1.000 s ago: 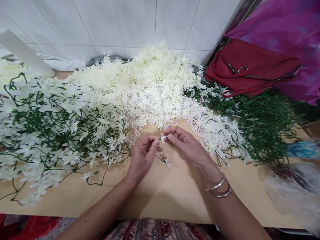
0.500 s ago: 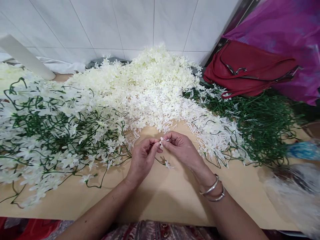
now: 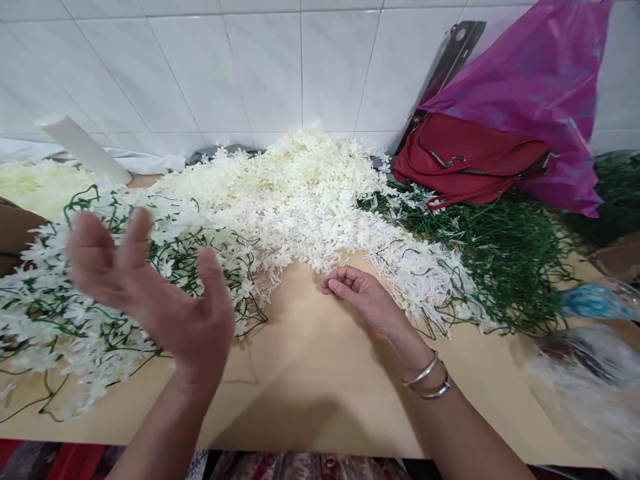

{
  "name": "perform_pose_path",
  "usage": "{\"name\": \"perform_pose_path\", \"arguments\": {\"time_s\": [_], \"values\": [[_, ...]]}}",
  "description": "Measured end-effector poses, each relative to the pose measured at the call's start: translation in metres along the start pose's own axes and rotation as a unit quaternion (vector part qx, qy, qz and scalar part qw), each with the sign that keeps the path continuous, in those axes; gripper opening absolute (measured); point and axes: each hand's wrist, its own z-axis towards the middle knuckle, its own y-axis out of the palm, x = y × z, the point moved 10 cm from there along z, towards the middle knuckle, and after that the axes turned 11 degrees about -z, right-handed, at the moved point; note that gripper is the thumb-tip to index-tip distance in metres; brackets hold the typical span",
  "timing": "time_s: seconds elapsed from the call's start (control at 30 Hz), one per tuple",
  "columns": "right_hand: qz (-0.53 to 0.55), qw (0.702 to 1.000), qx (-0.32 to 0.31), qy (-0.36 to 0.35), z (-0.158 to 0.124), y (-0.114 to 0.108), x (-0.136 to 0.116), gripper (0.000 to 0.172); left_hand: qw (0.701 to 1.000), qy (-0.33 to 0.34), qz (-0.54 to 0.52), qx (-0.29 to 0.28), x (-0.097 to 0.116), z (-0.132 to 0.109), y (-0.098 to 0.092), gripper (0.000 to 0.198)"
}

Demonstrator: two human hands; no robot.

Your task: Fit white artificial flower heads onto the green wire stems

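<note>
Hands sit apart in the head view. The left hand (image 3: pixel 150 300) hangs raised, fingers spread and empty, with the flowered vines (image 3: pixel 50 320) beneath and beyond its fingertips. The right hand (image 3: pixel 363 297) rests on the table (image 3: pixel 310 387), fingers curled inward; whether they pinch anything cannot be told. Loose blossoms (image 3: pixel 300 193) heap just past its fingertips. Taking a single one by its stem end would likely serve best.

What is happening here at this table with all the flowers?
A person's hands are over a tan table. The left hand is lifted, open and empty, above vines with white blossoms. The right hand rests curled on the table at the edge of a loose blossom heap. Bare green stems lie at the right, near a red bag.
</note>
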Motion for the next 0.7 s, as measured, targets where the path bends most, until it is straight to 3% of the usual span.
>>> {"name": "perform_pose_path", "arguments": {"time_s": [0.03, 0.07, 0.2, 0.3, 0.4, 0.5, 0.6, 0.7], "values": [[-0.003, 1.0, 0.0, 0.002, 0.0, 0.0, 0.0, 0.027, 0.998, 0.033, 0.009, 0.05, 0.011, -0.008, -0.002, 0.062], [-0.008, 1.0, 0.0, 0.003, 0.001, 0.0, 0.0, 0.027, 0.998, 0.05, -0.003, 0.049, 0.018, -0.017, 0.007, 0.051], [-0.026, 1.0, -0.002, -0.004, 0.002, 0.002, -0.001, 0.028, 0.986, -0.01, -0.067, -0.151, 0.007, -0.057, 0.089, 0.034], [-0.042, 0.999, -0.001, -0.015, 0.003, 0.002, -0.002, 0.028, 0.974, -0.035, -0.026, -0.221, -0.021, -0.077, 0.127, 0.033], [-0.085, 0.994, 0.068, -0.031, 0.004, -0.017, -0.006, 0.022, 0.972, -0.041, 0.021, -0.231, -0.05, -0.08, 0.141, 0.031], [-0.125, 0.972, 0.19, -0.063, 0.0, -0.049, -0.014, 0.017, 0.966, -0.035, 0.026, -0.255, -0.057, -0.08, 0.148, 0.025], [-0.136, 0.954, 0.257, -0.078, -0.004, -0.07, -0.016, 0.018, 0.951, -0.009, -0.004, -0.309, -0.039, -0.087, 0.156, 0.021], [-0.159, 0.949, 0.262, -0.075, -0.003, -0.076, -0.016, 0.018, 0.942, 0.012, -0.064, -0.33, -0.013, -0.093, 0.157, 0.02]]}}
